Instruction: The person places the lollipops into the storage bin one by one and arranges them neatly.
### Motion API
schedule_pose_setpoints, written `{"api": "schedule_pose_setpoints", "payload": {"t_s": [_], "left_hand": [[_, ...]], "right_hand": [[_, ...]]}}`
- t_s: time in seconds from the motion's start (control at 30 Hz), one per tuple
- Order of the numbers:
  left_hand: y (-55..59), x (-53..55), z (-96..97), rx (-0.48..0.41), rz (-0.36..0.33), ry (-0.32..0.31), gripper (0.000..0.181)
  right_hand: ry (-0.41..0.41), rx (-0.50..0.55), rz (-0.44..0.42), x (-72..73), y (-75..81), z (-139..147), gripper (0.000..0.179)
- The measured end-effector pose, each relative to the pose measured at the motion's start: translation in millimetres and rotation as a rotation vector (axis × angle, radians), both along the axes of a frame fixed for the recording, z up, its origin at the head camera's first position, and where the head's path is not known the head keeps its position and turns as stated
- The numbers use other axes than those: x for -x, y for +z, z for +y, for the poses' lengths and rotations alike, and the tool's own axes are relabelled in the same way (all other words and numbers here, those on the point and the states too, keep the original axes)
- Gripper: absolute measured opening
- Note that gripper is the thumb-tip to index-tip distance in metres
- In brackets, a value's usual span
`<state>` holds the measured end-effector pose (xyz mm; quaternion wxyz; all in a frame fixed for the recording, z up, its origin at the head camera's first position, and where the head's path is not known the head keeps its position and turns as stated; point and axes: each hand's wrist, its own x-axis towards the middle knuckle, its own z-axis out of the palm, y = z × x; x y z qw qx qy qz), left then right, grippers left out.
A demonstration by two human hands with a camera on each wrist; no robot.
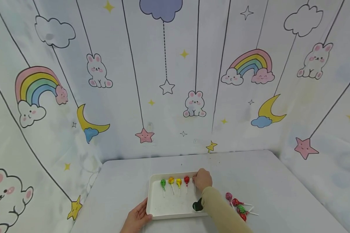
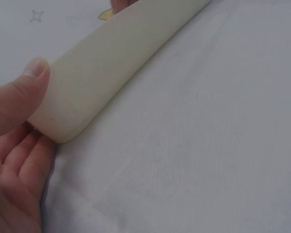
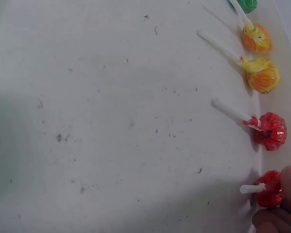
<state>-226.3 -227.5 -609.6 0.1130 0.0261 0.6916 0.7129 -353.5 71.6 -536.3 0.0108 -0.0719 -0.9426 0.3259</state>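
A white tray (image 1: 170, 207) lies on the table. At its near left corner my left hand (image 1: 137, 217) holds on, and the left wrist view shows the thumb and fingers on either side of that corner. Along the far wall inside are a green lollipop (image 1: 163, 183), an orange-yellow one, a yellow one and a red lollipop (image 1: 187, 179), sticks toward me. My right hand (image 1: 203, 179) reaches over the tray's far right corner. There it pinches another red lollipop (image 3: 269, 188) by the candy end, beside the row; the fingers partly cover it.
To the right of the tray, several wrapped lollipops (image 1: 241, 209) lie in a loose pile on the white tabletop (image 1: 285, 191). A dark round object (image 1: 197, 205) sits at my right wrist, above the tray. Behind the table hangs a printed cloth backdrop (image 1: 175, 64).
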Motion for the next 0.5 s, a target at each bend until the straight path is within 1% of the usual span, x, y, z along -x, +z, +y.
{"api": "schedule_pose_setpoints", "payload": {"t_s": [0.2,0.33,0.5], "left_hand": [[3.9,-1.9,1.2,0.013,-0.001,-0.005,0.091],[5.5,-3.0,1.8,0.009,-0.001,-0.006,0.091],[3.2,-1.6,0.4,0.011,-0.001,-0.008,0.092]], "right_hand": [[0.006,-0.003,0.011,-0.6,2.4,2,0.015],[0.02,0.007,0.048,-4.6,8.6,6,0.014],[0.045,0.131,0.082,-8.2,22.1,17,0.02]]}}
